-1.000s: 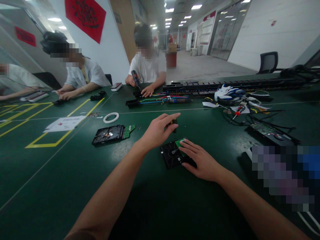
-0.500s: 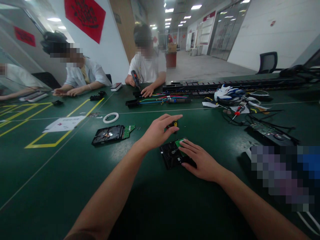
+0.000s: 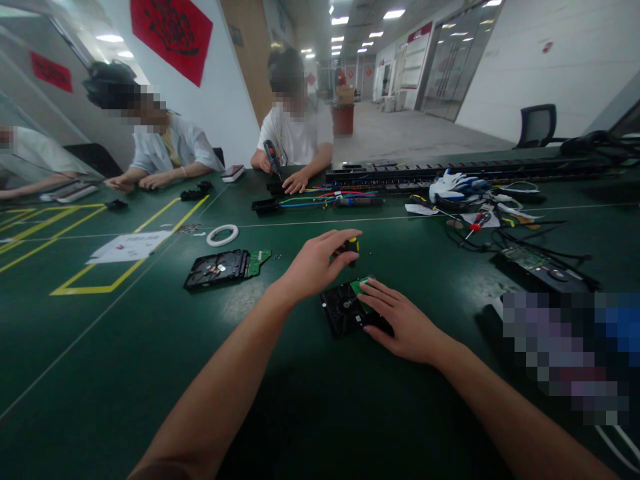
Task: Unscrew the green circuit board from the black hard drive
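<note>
A black hard drive (image 3: 341, 309) with a green circuit board (image 3: 358, 287) lies on the dark green table in front of me. My left hand (image 3: 320, 261) is closed round the yellow and black handle of a small screwdriver (image 3: 353, 245), held upright with its shaft down at the far edge of the drive. My right hand (image 3: 399, 319) rests over the drive's right side, fingers spread and pressing on the board, covering part of it. Left of my hands lies a second hard drive (image 3: 218, 269), its green board (image 3: 259, 262) sticking out at one end.
A white tape ring (image 3: 223, 235) and paper sheets (image 3: 127, 247) lie at left. Across the table a co-worker (image 3: 295, 133) holds a power screwdriver (image 3: 273, 159). Gloves (image 3: 457, 187), a red screwdriver (image 3: 479, 223), cables and another drive-like device (image 3: 545, 267) lie at right.
The screwdriver handle has turned a little in my left hand, showing its yellow and black differently. My right hand and the hard drive have stayed in place.
</note>
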Demonstrator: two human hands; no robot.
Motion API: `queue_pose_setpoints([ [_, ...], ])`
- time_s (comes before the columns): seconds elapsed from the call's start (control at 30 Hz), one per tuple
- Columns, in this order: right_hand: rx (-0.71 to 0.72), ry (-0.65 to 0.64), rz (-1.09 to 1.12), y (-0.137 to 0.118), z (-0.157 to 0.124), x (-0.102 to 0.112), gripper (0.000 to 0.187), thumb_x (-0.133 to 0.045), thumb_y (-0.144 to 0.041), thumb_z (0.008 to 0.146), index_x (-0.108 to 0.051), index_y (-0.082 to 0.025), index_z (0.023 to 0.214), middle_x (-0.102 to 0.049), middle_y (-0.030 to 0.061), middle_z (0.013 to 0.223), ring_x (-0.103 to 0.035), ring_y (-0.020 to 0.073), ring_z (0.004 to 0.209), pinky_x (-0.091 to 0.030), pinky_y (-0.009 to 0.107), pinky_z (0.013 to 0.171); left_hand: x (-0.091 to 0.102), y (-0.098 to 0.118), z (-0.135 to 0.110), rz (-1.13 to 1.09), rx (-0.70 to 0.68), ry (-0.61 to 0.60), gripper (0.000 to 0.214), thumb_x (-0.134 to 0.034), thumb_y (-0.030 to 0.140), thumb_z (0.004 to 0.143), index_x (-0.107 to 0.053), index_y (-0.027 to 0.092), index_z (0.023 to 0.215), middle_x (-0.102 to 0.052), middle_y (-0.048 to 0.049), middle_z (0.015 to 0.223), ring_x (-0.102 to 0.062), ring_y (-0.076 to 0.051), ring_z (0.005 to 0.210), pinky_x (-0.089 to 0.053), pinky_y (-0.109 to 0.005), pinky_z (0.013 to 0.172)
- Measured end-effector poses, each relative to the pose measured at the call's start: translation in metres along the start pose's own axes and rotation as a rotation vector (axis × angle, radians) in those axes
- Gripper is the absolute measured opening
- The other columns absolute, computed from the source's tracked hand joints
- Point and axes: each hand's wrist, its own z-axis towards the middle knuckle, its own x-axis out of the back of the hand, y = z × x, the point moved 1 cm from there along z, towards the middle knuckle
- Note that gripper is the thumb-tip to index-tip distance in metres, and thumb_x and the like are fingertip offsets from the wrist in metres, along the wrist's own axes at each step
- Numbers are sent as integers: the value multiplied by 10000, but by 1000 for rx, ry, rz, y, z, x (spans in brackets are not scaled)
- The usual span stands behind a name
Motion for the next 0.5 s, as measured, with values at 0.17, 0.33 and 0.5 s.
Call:
queue_pose_setpoints([
  [0.17,-1,0,9,0,0,0,617,-664,-371,980,-499,-257,1563,-430,95,1676,-281,336,1598,-334,628,1266,-1,0,0,19,-48,0,415,-536,179,1064,-572,194,1476,-686,-118,1396,-655,-243,1278,-531,-459,1116],
  [0.33,-7,1,3,0,0,0,616,-664,-373,981,-505,-248,1562,-427,99,1677,-290,345,1594,-331,631,1266,-1,1,0,-5,-38,43,413,-616,185,1029,-605,213,1441,-719,-93,1281,-708,-192,1057,-584,-386,993],
  [0.5,7,3,-9,0,1,-1,614,-665,-371,979,-515,-218,1555,-429,113,1674,-293,344,1593,-329,613,1273,1,2,0,-17,-62,19,401,-628,189,1024,-636,234,1423,-709,-87,1201,-686,-202,1075,-578,-385,983],
])
